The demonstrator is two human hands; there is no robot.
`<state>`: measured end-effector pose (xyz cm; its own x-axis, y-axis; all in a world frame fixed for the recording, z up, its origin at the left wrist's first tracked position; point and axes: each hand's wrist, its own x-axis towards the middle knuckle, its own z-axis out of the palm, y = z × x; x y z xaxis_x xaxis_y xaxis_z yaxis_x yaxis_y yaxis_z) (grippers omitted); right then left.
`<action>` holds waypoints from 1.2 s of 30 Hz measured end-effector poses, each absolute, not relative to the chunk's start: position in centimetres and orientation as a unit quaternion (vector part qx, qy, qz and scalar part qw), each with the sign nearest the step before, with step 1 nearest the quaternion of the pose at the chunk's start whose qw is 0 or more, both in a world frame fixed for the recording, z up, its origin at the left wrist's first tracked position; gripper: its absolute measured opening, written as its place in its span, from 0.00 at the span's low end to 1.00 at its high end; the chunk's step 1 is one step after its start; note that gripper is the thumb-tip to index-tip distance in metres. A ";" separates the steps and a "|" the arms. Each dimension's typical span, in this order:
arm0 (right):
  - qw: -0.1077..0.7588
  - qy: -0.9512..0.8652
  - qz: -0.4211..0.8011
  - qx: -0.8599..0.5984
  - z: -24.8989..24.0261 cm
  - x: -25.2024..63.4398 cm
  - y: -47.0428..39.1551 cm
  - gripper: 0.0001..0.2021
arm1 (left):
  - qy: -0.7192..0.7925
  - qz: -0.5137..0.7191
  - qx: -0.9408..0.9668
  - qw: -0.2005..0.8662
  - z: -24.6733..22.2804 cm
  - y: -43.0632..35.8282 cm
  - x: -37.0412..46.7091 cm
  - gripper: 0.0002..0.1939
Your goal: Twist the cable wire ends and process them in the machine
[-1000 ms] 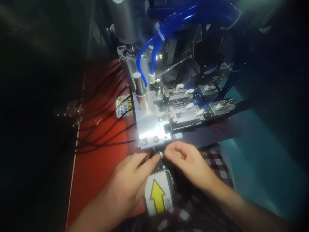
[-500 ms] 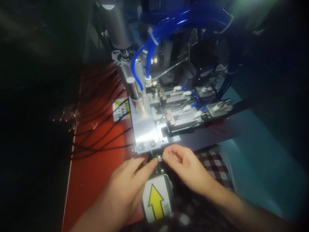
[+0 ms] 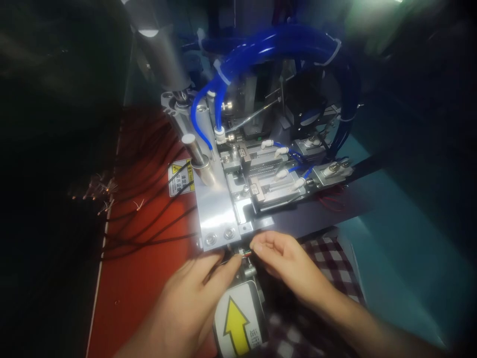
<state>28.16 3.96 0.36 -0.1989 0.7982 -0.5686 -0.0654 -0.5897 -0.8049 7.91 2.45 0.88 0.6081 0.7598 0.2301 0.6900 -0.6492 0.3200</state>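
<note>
My left hand [image 3: 190, 291] is closed at the front edge of the machine's metal plate [image 3: 218, 219], thumb and forefinger pinching a cable whose length is mostly hidden by the hand. Thin coloured wires [image 3: 246, 254] stick out past the thumb tip. Just to the right, my right hand [image 3: 285, 258] has its thumb and forefinger pinched together at the far ends of these wires. The fingertips cover exactly what they grip. Both hands are level, a short gap apart, below the plate and above a white cover with a yellow arrow [image 3: 236, 323].
Several black cables [image 3: 149, 233] with frayed copper ends run across the red surface [image 3: 122, 288] at the left. Small pneumatic cylinders [image 3: 276, 191] and thick blue hoses [image 3: 276, 42] stand behind the plate. A checkered cloth [image 3: 328, 263] lies beneath my right forearm.
The view has shifted slightly, so the machine sits lower and further left. Both hands keep their pinch on the cable and wires, with slightly more of the coloured wires showing between them.
</note>
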 end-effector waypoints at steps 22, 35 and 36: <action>0.354 -0.447 0.605 -0.556 0.4 27.5 3.5 0.08 | 0.434 0.218 0.860 0.156 1.3 2.4 8.4 0.15; 0.380 -0.419 0.570 -0.596 0.5 25.6 3.2 0.05 | 0.437 0.272 0.835 0.193 0.9 2.5 8.6 0.11; 0.387 -0.438 0.555 -0.593 0.3 25.6 3.1 0.05 | 0.439 0.274 0.834 0.192 1.0 2.5 8.6 0.11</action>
